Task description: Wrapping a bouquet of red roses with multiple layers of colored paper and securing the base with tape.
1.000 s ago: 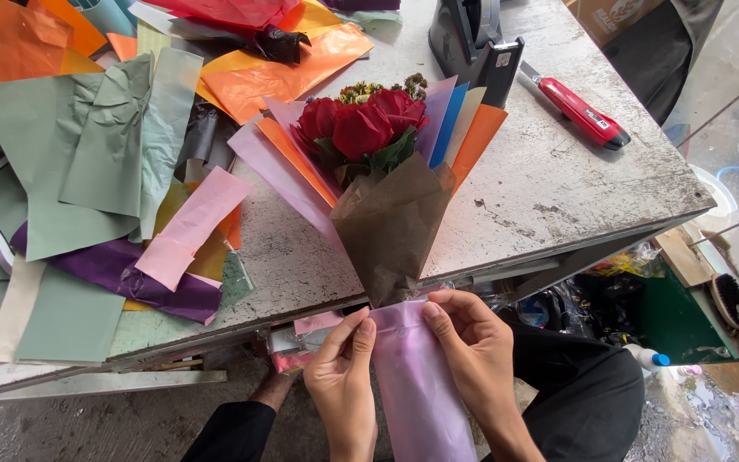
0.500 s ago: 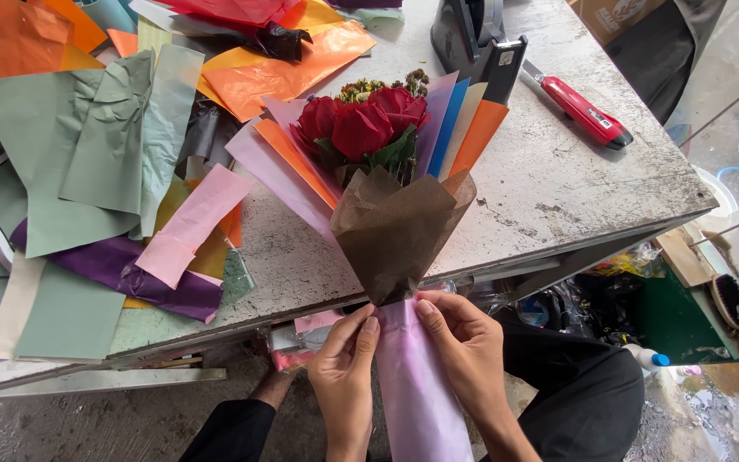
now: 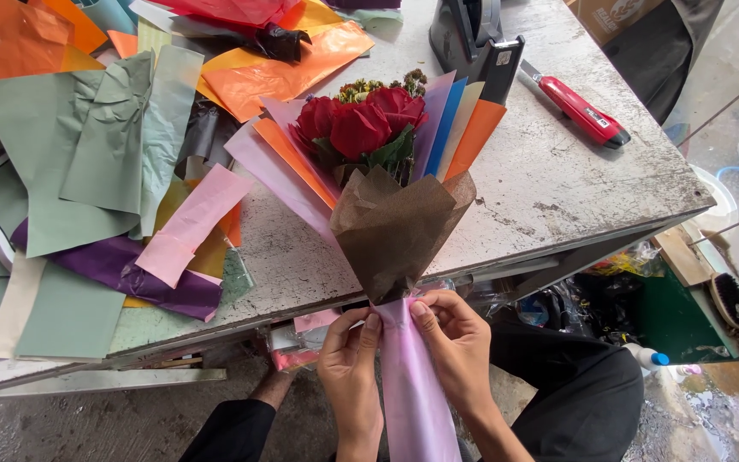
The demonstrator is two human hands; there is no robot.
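Pink paper [image 3: 412, 393] is wrapped around the stems of a bouquet [image 3: 378, 180], like a long handle. It hangs down past the front edge of the table [image 3: 558, 188], just in front of the person. The left hand [image 3: 351, 376] holds the pink paper on one side, and the right hand [image 3: 455, 346] holds it on the other. Both hands are closed on it, with the fingertips pinching near the top, right where the brown paper starts.

Above the hands, a cone of brown paper [image 3: 395, 227] opens wide and rests on the table. Red roses [image 3: 357, 124] sit inside it with some green leaves. A few small yellow-green flowers [image 3: 378, 85] peek out behind the roses. Sheets of coloured paper [image 3: 451, 128] fan out around the flowers: purple, blue, cream and orange on one side, pink and orange on the other.

Further out, the table is grey and scratched. A red cutter knife [image 3: 579, 109] lies near the right side, apart from the bouquet. A dark tape holder [image 3: 472, 38] stands at the back, just behind the paper fan. On the left is a big messy pile of paper: green sheets [image 3: 87, 145], a pink strip [image 3: 190, 222], a purple sheet [image 3: 130, 269] and orange sheets [image 3: 284, 73].

Below the table, you can see the person's black trousers [image 3: 566, 385] and black sleeve [image 3: 233, 432].
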